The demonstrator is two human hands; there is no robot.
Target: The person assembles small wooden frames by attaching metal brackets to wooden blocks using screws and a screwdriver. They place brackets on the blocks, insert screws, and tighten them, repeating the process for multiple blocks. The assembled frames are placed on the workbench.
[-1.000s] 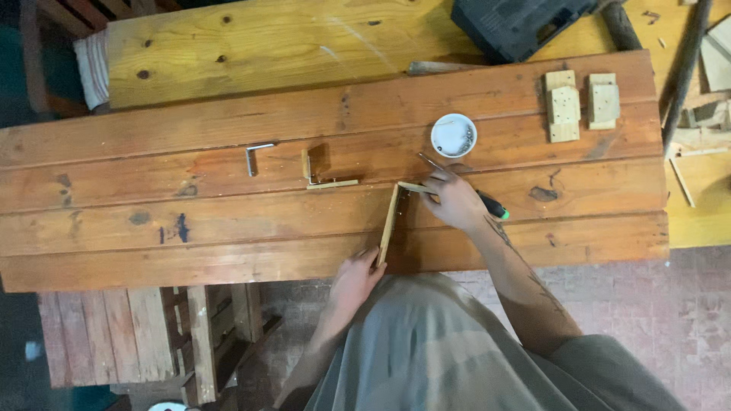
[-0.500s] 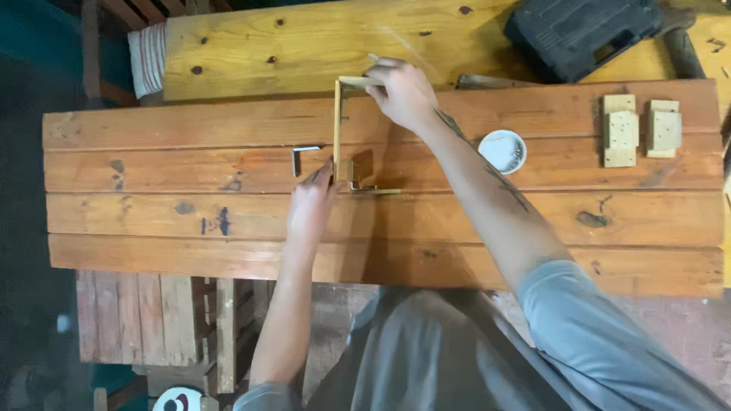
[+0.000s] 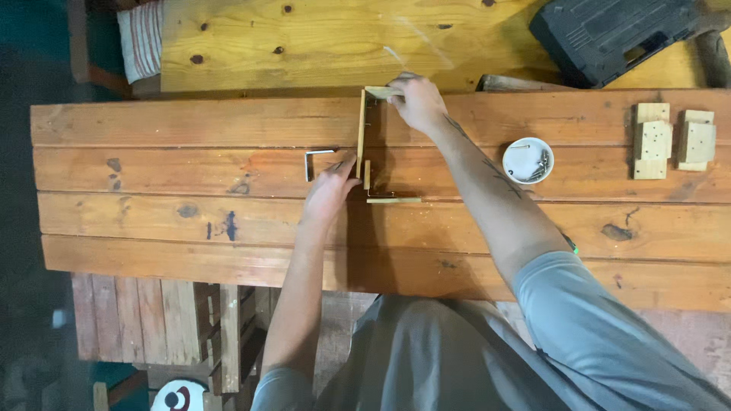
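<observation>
A thin L-shaped wooden frame piece (image 3: 362, 125) stands on the plank table (image 3: 190, 221), its long strip running away from me. My right hand (image 3: 415, 100) grips its far corner. My left hand (image 3: 333, 189) pinches the near end of that strip, next to a second small L-shaped wooden piece (image 3: 384, 198) lying flat. A metal angle bracket (image 3: 316, 158) lies just left of my left hand.
A white dish (image 3: 527, 160) of screws sits to the right. Two small wooden blocks (image 3: 674, 139) lie at the far right. A black tool case (image 3: 609, 34) rests on the pale board behind. A striped cloth (image 3: 142, 42) hangs at the back left.
Both hands carried the long L-shaped strip from the table's near edge to the far side, next to the small L-piece. The left hand came up to hold its near end.
</observation>
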